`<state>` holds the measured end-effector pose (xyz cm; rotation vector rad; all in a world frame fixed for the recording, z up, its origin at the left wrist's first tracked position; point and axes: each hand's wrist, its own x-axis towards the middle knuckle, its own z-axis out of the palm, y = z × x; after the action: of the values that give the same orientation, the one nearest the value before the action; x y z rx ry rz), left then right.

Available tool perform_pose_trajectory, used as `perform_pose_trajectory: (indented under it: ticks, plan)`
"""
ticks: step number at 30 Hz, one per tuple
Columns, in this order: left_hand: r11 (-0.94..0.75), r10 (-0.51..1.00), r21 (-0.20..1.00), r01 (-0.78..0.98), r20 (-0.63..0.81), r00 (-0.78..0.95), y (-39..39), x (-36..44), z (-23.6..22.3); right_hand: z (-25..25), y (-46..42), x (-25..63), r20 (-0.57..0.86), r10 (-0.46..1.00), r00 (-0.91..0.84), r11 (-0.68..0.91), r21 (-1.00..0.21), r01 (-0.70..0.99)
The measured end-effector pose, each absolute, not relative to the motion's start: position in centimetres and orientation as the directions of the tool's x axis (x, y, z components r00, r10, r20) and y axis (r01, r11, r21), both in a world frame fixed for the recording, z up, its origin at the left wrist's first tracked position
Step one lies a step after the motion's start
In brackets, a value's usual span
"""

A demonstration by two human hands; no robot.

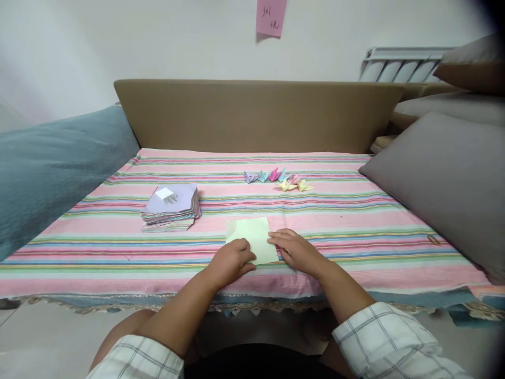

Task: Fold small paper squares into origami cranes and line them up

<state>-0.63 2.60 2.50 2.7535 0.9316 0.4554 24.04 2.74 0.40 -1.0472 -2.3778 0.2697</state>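
Note:
A pale yellow-green sheet of paper [256, 231] lies near the front of the striped cloth, one edge of it looking partly raised or folded at the left. My left hand [232, 260] has its fingers curled round the lower left part of this sheet, thumb and fingertips closed on it. Along the right edge rests my right hand [298, 251], its fingers stretched out and touching the paper. Beyond the sheet stand several small folded paper cranes, among them a purple crane [250, 177], a magenta crane [275, 175] and a yellow crane [304, 186].
To the left sits a stack of coloured paper [169, 213] with a white plug adapter [165, 195] on top. A blue cushion [59, 158] and grey pillows [442, 184] flank the striped cloth [118, 252]. Behind rises a brown backrest [252, 116]. A small brown loop [434, 240] lies at right.

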Motion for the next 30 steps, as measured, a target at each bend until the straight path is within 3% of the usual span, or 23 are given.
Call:
perform_pose_trajectory:
  ticks: [4, 12, 21, 24, 30]
  plan:
    - [-0.778, 0.627, 0.194, 0.597, 0.219, 0.747, 2.3, -0.9, 2.5, 0.3, 2.9, 24.0, 0.384, 0.729, -0.567, 0.684, -0.375, 0.626]
    - [-0.747, 0.664, 0.134, 0.652, 0.211, 0.718, 1.8, -0.6, 2.3, 0.4, 2.9, 23.8, 0.384, 0.731, -0.565, 0.682, -0.381, 0.624]
    - [-0.783, 0.585, -0.037, 0.621, 0.297, 0.755, 1.2, -0.1, 1.9, 0.2, 3.1, 23.9, 0.388, 0.727, -0.566, 0.686, -0.398, 0.609]
    - [-0.787, 0.574, -0.003, 0.617, 0.367, 0.732, 1.2, -0.2, 1.8, 0.4, 3.1, 23.9, 0.387, 0.732, -0.561, 0.681, -0.396, 0.616]
    - [-0.857, 0.514, 0.198, 0.476, 0.414, 0.752, 1.1, -1.4, 2.1, 1.0, 2.7, 23.9, 0.404, 0.747, -0.528, 0.659, -0.339, 0.672]
